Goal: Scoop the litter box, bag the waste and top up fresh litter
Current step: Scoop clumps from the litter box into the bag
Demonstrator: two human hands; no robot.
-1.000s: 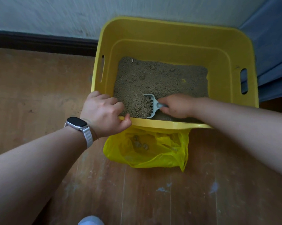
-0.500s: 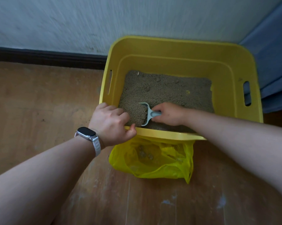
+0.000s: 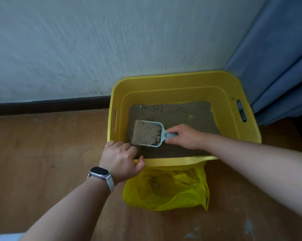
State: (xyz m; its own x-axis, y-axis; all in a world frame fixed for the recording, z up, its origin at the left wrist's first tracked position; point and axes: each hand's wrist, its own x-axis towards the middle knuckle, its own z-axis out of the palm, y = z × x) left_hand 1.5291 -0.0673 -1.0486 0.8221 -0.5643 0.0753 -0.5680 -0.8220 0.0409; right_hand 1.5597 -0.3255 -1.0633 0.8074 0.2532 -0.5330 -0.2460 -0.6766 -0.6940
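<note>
**Scoop (image 3: 147,135) loaded, held over litter box (image 3: 181,80)**

Scoop: pale grey plastic with the pan face up and heaped with tan granules. It sits just above the litter (image 3: 178,115) in the near-left part of the box. The right hand (image 3: 185,136) has it by the short handle, fingers (image 3: 172,130) curled round the stem and thumb underneath.

Handling, judged: the scoop itself looks stiff and light. The load is loose grain, so it will shift and spill off the open front edge at any tilt. The handle is the only sensible hold. Keep the pan flat while it crosses the rim. Whether a clump lies under the grains, I cannot tell.

Box: yellow, rigid, deep-walled, with a slot handle in each side wall. The left hand (image 3: 119,161) grips the near rim at its left corner, fingers hooked over the inside and thumb on the outer lip. Judged to be steadying the box against the scooping.

Bag (image 3: 165,190): thin yellow film on the floor (image 3: 42,145), touching the near wall of the box and directly below the rim. Its mouth is slumped partly open, and a few small lumps show through it. It is soft and will collapse, so a tip-in may miss unless the mouth is held.

Surroundings: watch (image 3: 99,173) on the left wrist, white wall (image 3: 94,49) with dark baseboard (image 3: 49,105), and a blue curtain (image 3: 277,58) to the right of the box.

Stage, judged: scooping is under way, and no fresh litter supply is in view.
</note>
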